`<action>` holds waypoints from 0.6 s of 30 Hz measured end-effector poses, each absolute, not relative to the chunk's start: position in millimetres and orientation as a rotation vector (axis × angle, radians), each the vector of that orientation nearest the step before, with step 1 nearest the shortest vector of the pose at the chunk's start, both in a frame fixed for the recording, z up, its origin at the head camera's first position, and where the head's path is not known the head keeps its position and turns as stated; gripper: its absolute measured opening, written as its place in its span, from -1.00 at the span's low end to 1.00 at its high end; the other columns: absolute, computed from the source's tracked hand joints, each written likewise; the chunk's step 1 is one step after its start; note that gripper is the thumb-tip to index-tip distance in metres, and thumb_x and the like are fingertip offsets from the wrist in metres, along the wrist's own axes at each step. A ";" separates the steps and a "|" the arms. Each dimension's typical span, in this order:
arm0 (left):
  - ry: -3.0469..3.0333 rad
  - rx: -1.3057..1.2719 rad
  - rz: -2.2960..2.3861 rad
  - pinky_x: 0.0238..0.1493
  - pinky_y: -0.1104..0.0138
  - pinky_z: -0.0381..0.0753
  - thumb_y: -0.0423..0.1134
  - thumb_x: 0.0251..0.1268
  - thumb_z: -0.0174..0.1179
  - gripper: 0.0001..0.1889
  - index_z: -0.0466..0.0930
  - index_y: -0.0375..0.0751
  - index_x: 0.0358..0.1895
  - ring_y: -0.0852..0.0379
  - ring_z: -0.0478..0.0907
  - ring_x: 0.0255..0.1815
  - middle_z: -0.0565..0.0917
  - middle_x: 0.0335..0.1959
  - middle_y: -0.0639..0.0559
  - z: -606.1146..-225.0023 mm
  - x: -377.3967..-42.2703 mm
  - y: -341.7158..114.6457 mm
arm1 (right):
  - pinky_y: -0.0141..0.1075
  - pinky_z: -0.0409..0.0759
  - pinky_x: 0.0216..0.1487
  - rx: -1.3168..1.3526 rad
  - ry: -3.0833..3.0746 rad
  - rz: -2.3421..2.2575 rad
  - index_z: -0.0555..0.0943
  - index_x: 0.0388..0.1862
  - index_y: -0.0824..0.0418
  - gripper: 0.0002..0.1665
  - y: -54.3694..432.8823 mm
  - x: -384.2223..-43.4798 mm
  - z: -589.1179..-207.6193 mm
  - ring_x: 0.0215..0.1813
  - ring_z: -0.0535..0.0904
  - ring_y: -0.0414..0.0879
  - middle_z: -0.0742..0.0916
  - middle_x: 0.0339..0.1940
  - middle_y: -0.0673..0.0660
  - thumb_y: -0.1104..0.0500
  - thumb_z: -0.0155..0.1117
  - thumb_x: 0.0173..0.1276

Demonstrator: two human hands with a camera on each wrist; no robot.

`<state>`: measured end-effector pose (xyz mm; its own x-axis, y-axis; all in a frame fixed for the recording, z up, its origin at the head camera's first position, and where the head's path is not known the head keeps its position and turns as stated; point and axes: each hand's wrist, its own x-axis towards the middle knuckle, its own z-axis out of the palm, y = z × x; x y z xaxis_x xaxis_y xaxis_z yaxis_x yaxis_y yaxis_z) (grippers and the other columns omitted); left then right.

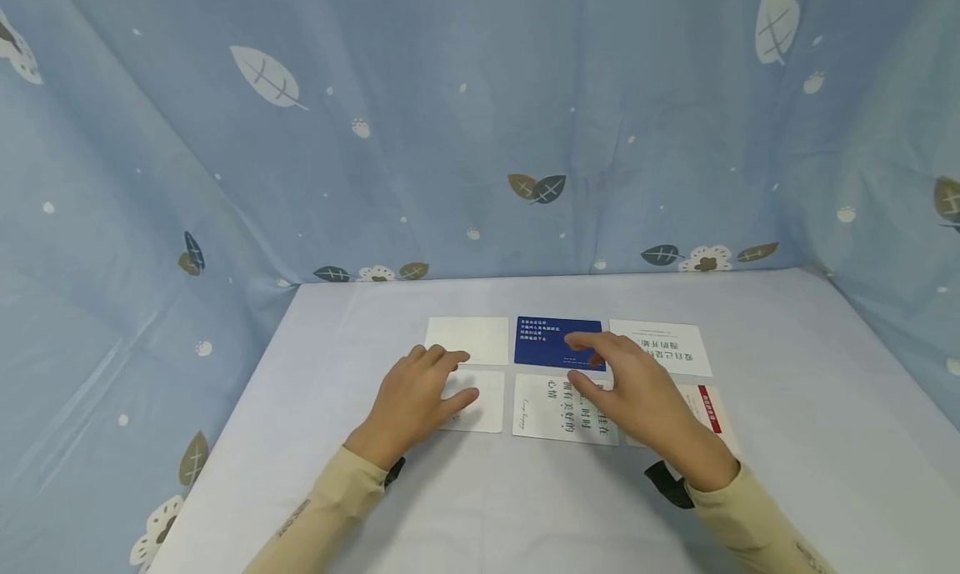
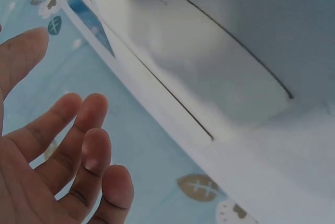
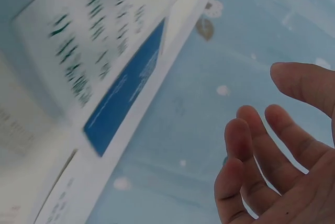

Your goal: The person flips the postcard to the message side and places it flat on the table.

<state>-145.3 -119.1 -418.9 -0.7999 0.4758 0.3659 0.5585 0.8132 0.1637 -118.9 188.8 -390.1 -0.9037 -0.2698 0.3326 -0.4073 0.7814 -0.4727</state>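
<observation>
Several cards lie flat on the table in two rows. In the head view the back row has a plain cream card [image 1: 467, 341], a dark blue card [image 1: 551, 341] with white print, and a white printed card [image 1: 678, 345]. The front row has a pale card [image 1: 483, 403], a white card with large dark characters [image 1: 547, 407], and a card with a red strip [image 1: 705, 407]. My left hand [image 1: 416, 399] hovers over the left cards, fingers relaxed. Above the right cards hangs my right hand [image 1: 637, 386], thumb and fingers apart. Neither hand holds anything.
The table [image 1: 337, 349] has a white cover. A blue curtain [image 1: 420, 141] printed with leaves and flowers hangs behind it and at both sides. Dark wrist straps [image 1: 670, 484] show below the sleeves.
</observation>
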 end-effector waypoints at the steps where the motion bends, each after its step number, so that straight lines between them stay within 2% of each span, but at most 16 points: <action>1: -2.695 -0.793 -0.383 -0.30 0.23 0.52 0.08 0.25 0.40 -0.52 0.68 -0.12 0.13 0.03 0.50 -0.23 0.69 -0.13 0.01 -418.3 -145.8 -117.8 | -0.08 0.62 -0.06 0.517 -2.738 0.803 0.59 0.29 0.07 -0.42 191.6 -118.2 -390.8 0.00 0.63 -0.04 0.71 0.11 0.00 0.08 0.50 0.30; 4: -2.716 -0.794 -0.392 -0.26 0.21 0.53 0.09 0.26 0.39 -0.51 0.68 -0.11 0.14 0.01 0.51 -0.20 0.69 -0.09 0.01 -417.0 -147.2 -113.1 | -0.02 0.61 -0.01 0.483 -2.771 0.786 0.57 0.32 0.06 -0.41 200.0 -115.8 -393.8 0.05 0.62 -0.01 0.71 0.15 0.02 0.08 0.48 0.31; 13: -2.801 -0.792 -0.413 -0.13 0.17 0.54 0.15 0.26 0.37 -0.46 0.65 -0.08 0.20 0.00 0.50 -0.10 0.67 -0.01 0.01 -417.2 -152.4 -99.8 | -0.03 0.60 -0.11 0.454 -2.779 0.758 0.52 0.38 0.04 -0.32 219.9 -110.0 -399.9 0.08 0.60 0.04 0.68 0.17 0.08 0.08 0.50 0.30; 18: -2.832 -0.807 -0.392 -0.08 0.16 0.54 0.19 0.26 0.36 -0.42 0.63 -0.07 0.23 -0.03 0.49 -0.05 0.65 0.03 -0.01 -419.8 -155.8 -94.3 | 0.02 0.60 -0.08 0.461 -2.787 0.762 0.50 0.39 0.06 -0.32 227.3 -108.1 -403.3 0.10 0.60 0.07 0.68 0.17 0.11 0.08 0.49 0.31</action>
